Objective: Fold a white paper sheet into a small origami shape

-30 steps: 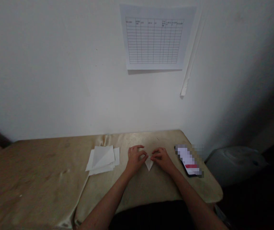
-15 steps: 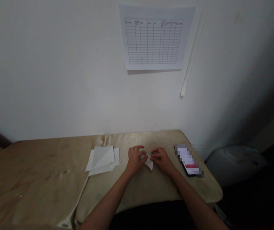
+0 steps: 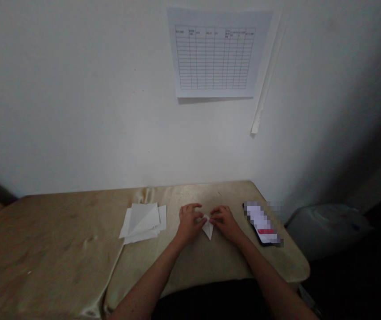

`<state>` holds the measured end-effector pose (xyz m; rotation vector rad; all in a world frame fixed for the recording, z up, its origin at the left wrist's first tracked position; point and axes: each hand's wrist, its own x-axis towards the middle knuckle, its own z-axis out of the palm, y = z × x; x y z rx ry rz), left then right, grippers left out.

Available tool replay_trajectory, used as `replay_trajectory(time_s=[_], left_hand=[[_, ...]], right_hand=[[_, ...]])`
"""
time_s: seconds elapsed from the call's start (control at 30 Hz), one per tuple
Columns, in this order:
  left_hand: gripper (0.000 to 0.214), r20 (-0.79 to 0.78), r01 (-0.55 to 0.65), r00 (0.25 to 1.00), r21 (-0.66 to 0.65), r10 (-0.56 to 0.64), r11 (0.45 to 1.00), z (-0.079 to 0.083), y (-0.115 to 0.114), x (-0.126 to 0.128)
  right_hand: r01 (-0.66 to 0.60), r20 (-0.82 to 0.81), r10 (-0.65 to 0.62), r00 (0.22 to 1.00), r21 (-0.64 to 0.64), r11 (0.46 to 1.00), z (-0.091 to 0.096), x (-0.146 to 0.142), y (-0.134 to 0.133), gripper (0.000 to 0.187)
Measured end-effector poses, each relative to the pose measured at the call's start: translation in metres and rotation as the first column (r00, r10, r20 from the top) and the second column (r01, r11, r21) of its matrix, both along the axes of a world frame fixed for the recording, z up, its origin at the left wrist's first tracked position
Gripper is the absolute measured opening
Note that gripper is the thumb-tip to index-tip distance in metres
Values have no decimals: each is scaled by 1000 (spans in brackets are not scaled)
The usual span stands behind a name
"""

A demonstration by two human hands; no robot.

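Observation:
A small piece of folded white paper (image 3: pixel 208 229) lies between my hands, its pointed end toward me. My left hand (image 3: pixel 190 219) pinches its left side between thumb and fingers. On the other side, my right hand (image 3: pixel 224 220) has its thumb and index finger closed on the paper's right edge. Fingertips cover part of the upper folds. To the left of my left hand rests a loose stack of white paper sheets (image 3: pixel 144 220), the top one with a diagonal crease.
A phone (image 3: pixel 262 224) with a lit, pixelated screen lies on the right of the table (image 3: pixel 207 266), which has a shiny gold-tan cover. Behind it stands a white wall with a printed chart (image 3: pixel 214 58). A pale bulky object (image 3: pixel 327 226) sits beyond the table's right edge.
The folded paper's point has shifted slightly toward me and a centre crease now shows. Both hands keep nearly the same place and grip.

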<state>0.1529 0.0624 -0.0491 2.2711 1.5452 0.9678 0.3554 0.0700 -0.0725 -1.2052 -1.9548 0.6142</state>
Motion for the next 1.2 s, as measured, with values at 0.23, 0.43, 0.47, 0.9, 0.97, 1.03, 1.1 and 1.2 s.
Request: replay_trajectory(time_s=[0.23, 0.43, 0.47, 0.9, 0.97, 1.03, 1.1, 1.2], left_hand=[[2, 1, 13, 1000, -36, -13, 999, 2, -1, 1], [2, -16, 21, 1000, -38, -22, 999, 1, -2, 2], [3, -20, 21, 1000, -40, -22, 999, 1, -2, 3], [3, 24, 46, 999, -21, -45, 999, -2, 2, 2], [4, 13, 37, 999, -21, -37, 999, -1, 2, 1], [6, 2, 20, 1000, -23, -20, 1000, 0, 2, 1], [7, -4, -2, 1000, -23, 2, 1000, 0, 3, 1], [10, -2, -32, 999, -13, 32, 999, -2, 4, 0]], right_hand=[[13, -24, -13, 1000, 1, 1000, -1, 2, 1, 5], [17, -41, -17, 999, 15, 1000, -1, 2, 0, 10], [16, -44, -15, 999, 16, 1000, -2, 2, 0, 11], [17, -51, -16, 999, 15, 1000, 3, -2, -5, 12], [27, -33, -26, 999, 13, 1000, 2, -3, -4, 7], [33, -13, -32, 999, 8, 999, 1, -3, -3, 4], [38, 1, -38, 999, 7, 999, 1, -3, -3, 5], [40, 17, -40, 999, 4, 999, 0, -2, -2, 5]])
